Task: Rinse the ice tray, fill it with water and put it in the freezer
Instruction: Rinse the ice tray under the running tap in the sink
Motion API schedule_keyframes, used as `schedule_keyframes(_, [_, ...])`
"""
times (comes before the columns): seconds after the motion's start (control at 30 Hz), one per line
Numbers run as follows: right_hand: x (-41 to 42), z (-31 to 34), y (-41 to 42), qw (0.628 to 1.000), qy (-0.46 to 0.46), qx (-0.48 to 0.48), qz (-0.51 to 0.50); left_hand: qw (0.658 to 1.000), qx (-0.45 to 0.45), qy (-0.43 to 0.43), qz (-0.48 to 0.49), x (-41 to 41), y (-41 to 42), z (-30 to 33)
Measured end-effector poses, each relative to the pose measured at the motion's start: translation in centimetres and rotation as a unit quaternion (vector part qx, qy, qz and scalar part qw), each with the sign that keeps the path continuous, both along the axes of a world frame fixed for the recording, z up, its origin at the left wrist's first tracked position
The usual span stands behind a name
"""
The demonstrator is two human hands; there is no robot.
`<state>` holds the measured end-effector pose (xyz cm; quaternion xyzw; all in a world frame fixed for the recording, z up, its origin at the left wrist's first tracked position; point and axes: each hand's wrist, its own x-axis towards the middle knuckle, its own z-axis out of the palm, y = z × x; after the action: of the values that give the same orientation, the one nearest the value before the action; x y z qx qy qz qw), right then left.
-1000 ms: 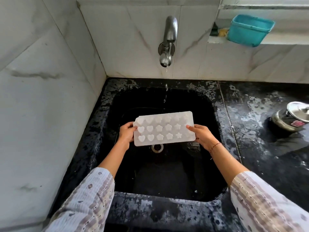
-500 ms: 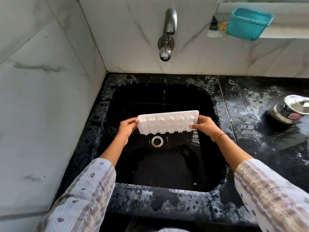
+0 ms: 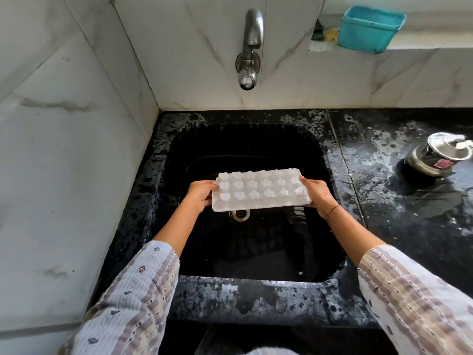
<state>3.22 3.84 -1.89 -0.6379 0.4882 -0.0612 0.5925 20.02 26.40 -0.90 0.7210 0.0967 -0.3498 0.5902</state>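
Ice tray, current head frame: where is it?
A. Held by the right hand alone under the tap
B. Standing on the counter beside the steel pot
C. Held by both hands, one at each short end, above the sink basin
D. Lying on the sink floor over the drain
C: the left hand and right hand grip opposite ends of the ice tray over the sink, with the drain visible just below its near edge.

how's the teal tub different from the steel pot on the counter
The tub is teal, squarish and open-topped; the pot is shiny metal, round, with a lid on. The tub sits up on the ledge right of the tap; the pot stands lower, on the wet black counter. Neither hand touches either.
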Motion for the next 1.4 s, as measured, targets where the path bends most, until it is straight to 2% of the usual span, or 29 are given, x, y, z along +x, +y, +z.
schedule_keyframes(0.1, [0.0, 0.5, -0.1, 0.999, -0.010, 0.028, -0.028, 0.996, -0.052, 0.040, 0.063, 0.0, 0.2, 0.4])
schedule_keyframes(0.17, [0.2, 0.8, 0.0, 0.999, 0.001, 0.003, -0.047, 0.995, -0.051, 0.037, 0.073, 0.1, 0.1, 0.6])
schedule_keyframes(0.27, [0.6, 1.4, -0.1, 0.997, -0.019, -0.027, -0.070, 0.988, -0.086, 0.084, 0.097, 0.3, -0.2, 1.1])
schedule_keyframes(0.33, [0.6, 1.0, 0.2, 0.999, -0.007, 0.008, -0.052, 0.990, -0.048, 0.087, 0.103, -0.1, -0.3, 1.0])
schedule_keyframes(0.4, [0.4, 0.3, 0.1, 0.998, 0.049, 0.004, -0.037, 0.993, 0.010, 0.063, 0.101, -0.4, -0.2, 0.6])
schedule_keyframes(0.5, [0.5, 0.6, -0.1, 0.999, 0.012, 0.005, -0.040, 0.996, -0.001, 0.034, 0.081, 0.3, 0.2, 0.1])
schedule_keyframes(0.6, [-0.1, 1.2, 0.2, 0.999, 0.037, 0.017, -0.021, 0.999, 0.032, 0.028, 0.032, 0.6, 1.0, 0.0])
schedule_keyframes(0.73, [-0.8, 0.8, 0.1, 1.000, -0.003, 0.023, -0.016, 1.000, -0.003, 0.005, 0.022, 0.5, 1.3, -0.3])
schedule_keyframes(0.83, [-1.5, 0.4, 0.2, 1.000, -0.001, 0.011, -0.019, 1.000, 0.018, 0.007, 0.004, -0.1, 1.6, -0.8])
schedule_keyframes(0.93, [-1.4, 0.5, 0.7, 0.996, -0.079, 0.017, -0.029, 0.993, -0.059, 0.015, 0.102, -1.0, 1.4, -1.0])
schedule_keyframes(1.0, [-1.3, 0.5, 1.3, 0.988, -0.141, 0.039, -0.050, 0.968, -0.162, 0.065, 0.183, -1.8, 1.1, -1.0])
schedule_keyframes(1.07, [-1.4, 0.8, 1.8, 0.973, -0.205, 0.080, -0.067, 0.946, -0.213, 0.092, 0.226, -2.2, 0.8, -0.8])
schedule_keyframes(1.2, [-2.0, 1.3, 2.4, 0.948, -0.266, 0.167, -0.049, 0.957, -0.181, 0.073, 0.217, -2.1, 0.9, -0.9])
schedule_keyframes(1.3, [-2.2, 1.7, 2.0, 0.931, -0.289, 0.207, -0.078, 0.964, -0.189, 0.074, 0.174, -1.7, 1.7, -0.8])
schedule_keyframes(1.33, [-2.1, 1.8, 1.9, 0.933, -0.284, 0.209, -0.076, 0.966, -0.196, 0.075, 0.153, -1.6, 1.9, -0.6])
schedule_keyframes(1.4, [-2.0, 1.7, 1.5, 0.963, -0.222, 0.151, -0.018, 0.975, -0.192, 0.057, 0.094, -1.3, 2.2, -0.2])
